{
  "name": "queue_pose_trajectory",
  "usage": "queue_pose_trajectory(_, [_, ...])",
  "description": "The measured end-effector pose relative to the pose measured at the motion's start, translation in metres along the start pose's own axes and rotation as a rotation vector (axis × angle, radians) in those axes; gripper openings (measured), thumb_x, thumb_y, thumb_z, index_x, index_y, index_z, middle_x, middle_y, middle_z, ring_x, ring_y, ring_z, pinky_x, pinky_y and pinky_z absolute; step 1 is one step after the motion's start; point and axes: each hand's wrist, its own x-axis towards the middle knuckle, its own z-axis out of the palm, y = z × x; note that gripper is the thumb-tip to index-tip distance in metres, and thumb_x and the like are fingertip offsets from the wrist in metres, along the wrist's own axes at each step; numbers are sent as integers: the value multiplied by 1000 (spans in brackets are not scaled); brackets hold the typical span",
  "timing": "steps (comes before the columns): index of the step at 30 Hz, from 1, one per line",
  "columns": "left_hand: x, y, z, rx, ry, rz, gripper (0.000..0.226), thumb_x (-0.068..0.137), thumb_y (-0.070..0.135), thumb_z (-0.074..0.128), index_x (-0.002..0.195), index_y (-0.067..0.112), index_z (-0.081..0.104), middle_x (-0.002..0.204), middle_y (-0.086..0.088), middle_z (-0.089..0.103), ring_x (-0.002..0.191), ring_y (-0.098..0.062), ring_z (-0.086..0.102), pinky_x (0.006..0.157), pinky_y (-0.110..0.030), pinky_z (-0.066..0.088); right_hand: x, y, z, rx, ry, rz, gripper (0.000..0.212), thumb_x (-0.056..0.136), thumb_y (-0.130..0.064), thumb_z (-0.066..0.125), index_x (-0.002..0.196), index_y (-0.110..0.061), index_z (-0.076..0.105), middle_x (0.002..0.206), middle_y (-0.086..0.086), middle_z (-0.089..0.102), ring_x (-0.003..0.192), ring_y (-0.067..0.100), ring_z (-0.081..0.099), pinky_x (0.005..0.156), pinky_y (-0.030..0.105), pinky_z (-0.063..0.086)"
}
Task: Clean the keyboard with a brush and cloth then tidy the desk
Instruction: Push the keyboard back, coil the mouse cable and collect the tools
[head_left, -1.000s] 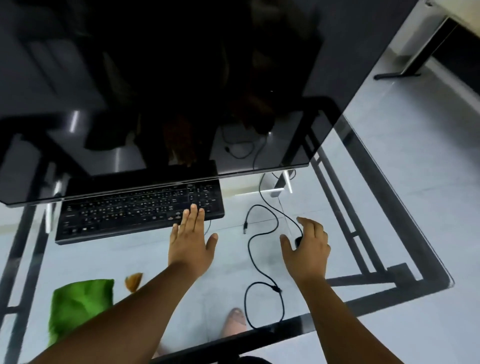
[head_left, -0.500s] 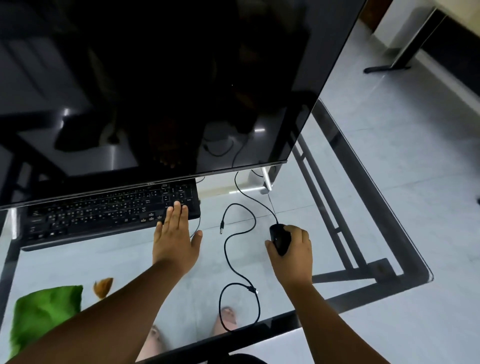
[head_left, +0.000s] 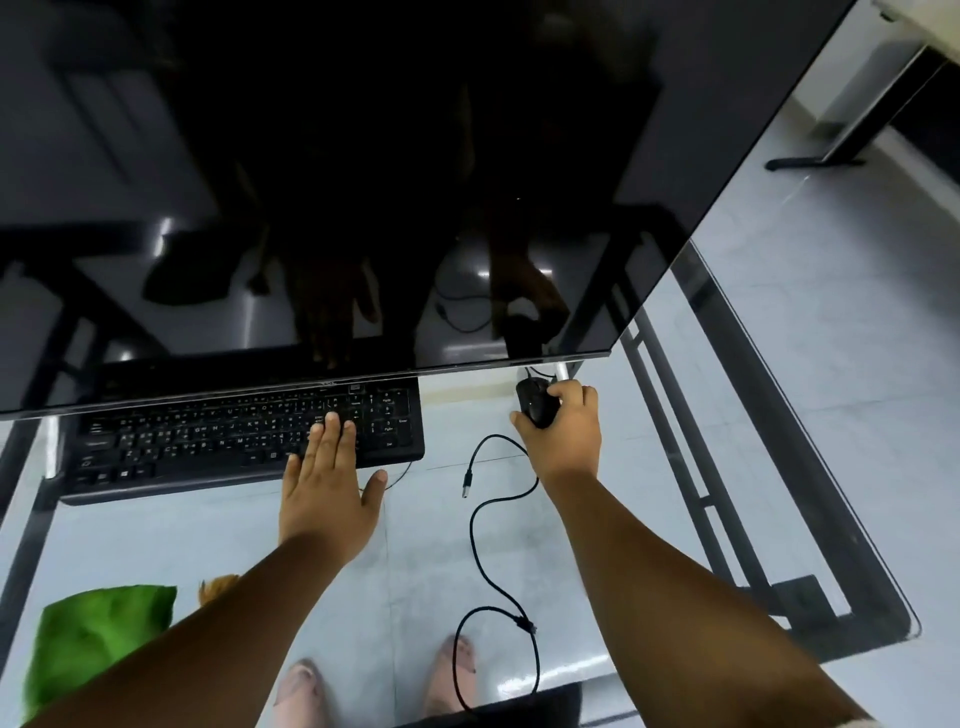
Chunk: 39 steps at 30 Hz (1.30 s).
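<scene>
A black keyboard (head_left: 208, 441) lies on the glass desk (head_left: 810, 499), partly under the monitor's lower edge. My left hand (head_left: 327, 488) rests flat on the keyboard's right end, fingers together, holding nothing. My right hand (head_left: 566, 431) grips a black mouse (head_left: 535, 405) just below the monitor's right corner. A green cloth (head_left: 93, 639) lies at the near left of the desk. A small tan object (head_left: 215, 587), maybe a brush, peeks out beside my left forearm, mostly hidden.
A large dark monitor (head_left: 363, 182) fills the upper view. A black cable (head_left: 493, 545) with a loose USB plug (head_left: 467, 486) loops across the glass between my arms. My feet show through the glass. Another desk's leg (head_left: 831, 156) stands on the floor at far right.
My right hand has carried the mouse away from me, up to the monitor's lower right corner. My left hand has slid further onto the keyboard's right end.
</scene>
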Motion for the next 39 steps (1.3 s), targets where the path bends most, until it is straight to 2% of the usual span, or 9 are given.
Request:
queue_pose_trajectory(7, [-1,-7,0,-30,-22,29,74,97,53,31,154,18,1,160,6,-14,147,-12,-13,120,-36,-1,10,-2,13,-25,13,45,55,69,-33,84,110,-16,53,116,-1,47,92,21,59,73,27,47])
queue_pose_trajectory(18, [-1,-14,5,-29,-12,67,74,96,55,27,155,20,0,159,8,-16,145,-10,-15,118,-34,-3,20,-8,24,-70,12,34,63,64,-40,87,111,-17,53,116,-2,49,94,23,60,79,38,55])
queue_pose_trajectory(23, [-2,-13,6,-40,-6,56,74,97,52,34,155,19,1,159,8,-16,146,-11,-14,119,-35,-2,22,-9,27,-80,23,25,63,63,-41,87,110,-17,52,114,-2,49,95,23,59,76,33,53])
queue_pose_trajectory(29, [-1,-13,6,-22,-3,56,77,92,59,21,154,19,0,160,7,-15,146,-11,-14,118,-34,-3,19,-8,27,-97,36,13,64,64,-48,84,112,-20,52,113,-3,49,100,21,56,76,37,55])
queue_pose_trajectory(32, [-1,-12,4,-36,-10,56,73,97,52,32,155,19,1,159,7,-16,147,-12,-14,118,-34,-3,12,-6,23,-113,114,-40,54,73,-53,74,110,-19,55,109,-1,52,101,20,52,80,40,53])
queue_pose_trajectory(34, [-1,-12,2,-50,1,61,72,97,51,34,155,19,4,160,6,-13,147,-13,-12,119,-35,-2,6,-4,19,-93,145,-90,40,81,-48,67,107,-19,58,105,-1,55,97,22,54,82,42,51])
queue_pose_trajectory(37, [-4,-11,1,-69,24,74,71,97,50,36,155,19,9,161,5,-8,148,-13,-8,119,-35,-1,-9,3,12,-7,45,-203,14,87,-33,64,96,-22,64,95,-3,59,84,17,61,75,35,53])
queue_pose_trajectory(39, [-8,-10,2,-98,36,83,68,97,50,35,154,20,15,162,5,-2,149,-13,-4,119,-35,1,-18,11,8,-51,-76,-267,12,87,-29,65,97,-23,67,95,-6,58,86,13,60,74,28,52])
